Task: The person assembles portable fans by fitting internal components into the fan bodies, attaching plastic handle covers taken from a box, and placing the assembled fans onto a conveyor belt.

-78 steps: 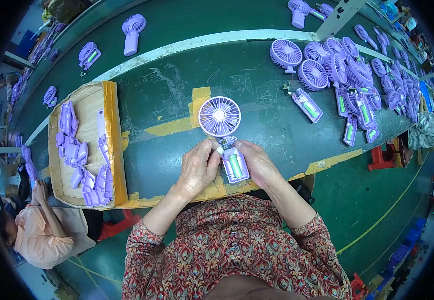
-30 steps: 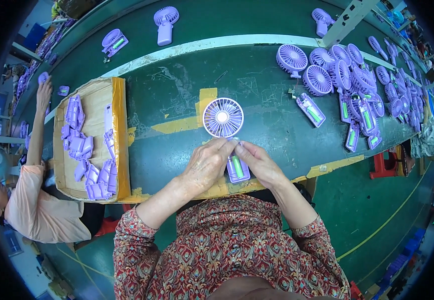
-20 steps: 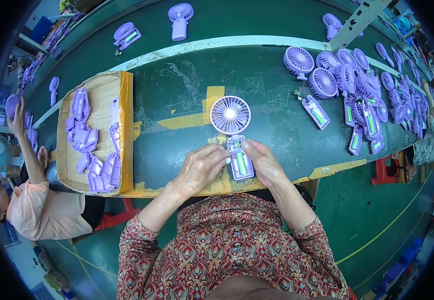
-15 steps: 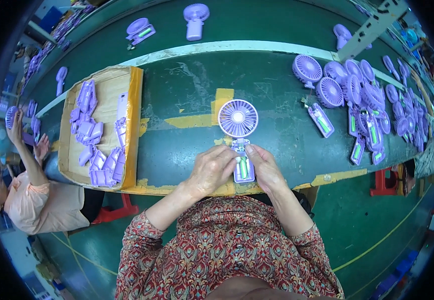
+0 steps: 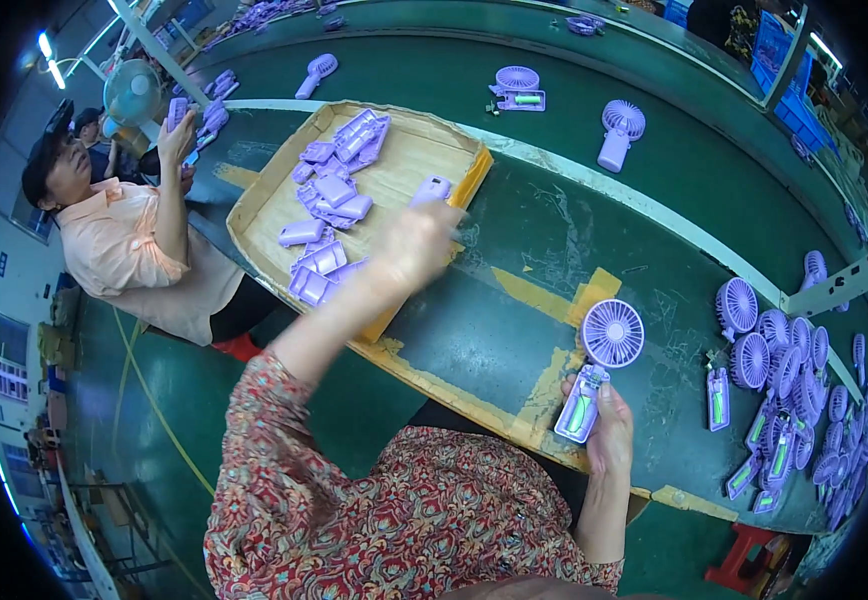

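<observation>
My right hand point(image 5: 609, 425) grips a purple handheld fan point(image 5: 613, 333) by the side of its handle, near the table's front edge. The handle's housing is uncovered, with a green battery inside it. My left hand point(image 5: 416, 248) is over the right side of a shallow cardboard box point(image 5: 424, 140), smeared by motion, so its fingers cannot be made out. Just beyond that hand lies a purple plastic cover point(image 5: 431, 189). Several more purple housing pieces point(image 5: 334, 190) are heaped in the left part of the box.
At the right, many purple fans point(image 5: 784, 370) lie in a pile, some with handles uncovered and green batteries showing. Several fans, such as one fan point(image 5: 621, 133), lie spaced on the green belt beyond the pale rail. A co-worker point(image 5: 134, 240) at the left holds a purple part.
My left hand has left the fan and moved to the cardboard box on the left. My right hand keeps hold of the fan. The view has turned left.
</observation>
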Motion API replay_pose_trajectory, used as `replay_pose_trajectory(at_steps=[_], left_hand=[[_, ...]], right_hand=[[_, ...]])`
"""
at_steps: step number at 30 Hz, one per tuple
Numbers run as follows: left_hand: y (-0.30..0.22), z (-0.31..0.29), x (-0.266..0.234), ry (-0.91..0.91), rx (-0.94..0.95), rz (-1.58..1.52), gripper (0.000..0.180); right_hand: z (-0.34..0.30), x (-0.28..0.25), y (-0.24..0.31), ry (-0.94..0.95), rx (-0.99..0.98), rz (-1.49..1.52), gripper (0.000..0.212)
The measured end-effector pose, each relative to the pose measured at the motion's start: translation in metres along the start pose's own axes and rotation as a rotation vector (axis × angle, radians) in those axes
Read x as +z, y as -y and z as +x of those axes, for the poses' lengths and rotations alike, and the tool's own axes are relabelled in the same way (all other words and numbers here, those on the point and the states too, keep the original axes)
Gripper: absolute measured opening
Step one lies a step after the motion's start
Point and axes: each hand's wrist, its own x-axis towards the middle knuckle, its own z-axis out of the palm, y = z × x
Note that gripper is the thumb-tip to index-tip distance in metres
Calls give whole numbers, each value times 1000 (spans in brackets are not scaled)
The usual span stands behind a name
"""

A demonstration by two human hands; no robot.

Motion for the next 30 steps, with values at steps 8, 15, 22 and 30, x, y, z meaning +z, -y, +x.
replay_pose_trajectory(at_steps=[8, 15, 22, 30], left_hand=[[64, 21, 11, 518, -457, 234, 55], [54, 19, -1, 158, -472, 169, 25], [-56, -2, 26, -162, 219, 184, 8], [-99, -39, 55, 319, 172, -144, 56]], right_hand=[[1, -2, 7, 5, 14, 36, 37], [-3, -2, 8, 28, 8, 53, 39], [-1, -3, 0, 37, -14, 70, 41], [3, -3, -2, 40, -20, 157, 42]])
